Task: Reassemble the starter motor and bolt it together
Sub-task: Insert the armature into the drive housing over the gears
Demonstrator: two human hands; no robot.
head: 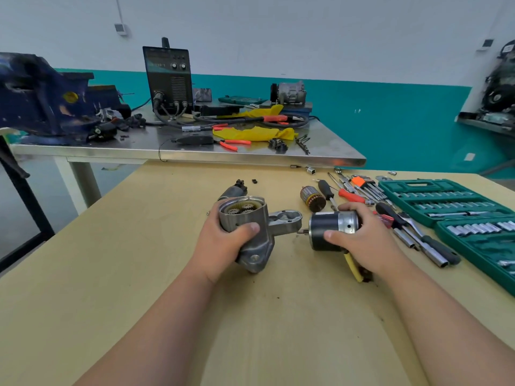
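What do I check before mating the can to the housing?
1. Left hand grips housing: ok.
2. Right hand grips can: ok.
3. Gears sit in the housing mouth: ok; mesh cannot tell.
4. Shaft aimed at the mouth: not ok; it points at the housing's side arm, and the mouth faces up.
5. Can loaded: cannot tell; an armature lies on the table behind it.
6. Bolts at hand: cannot tell.
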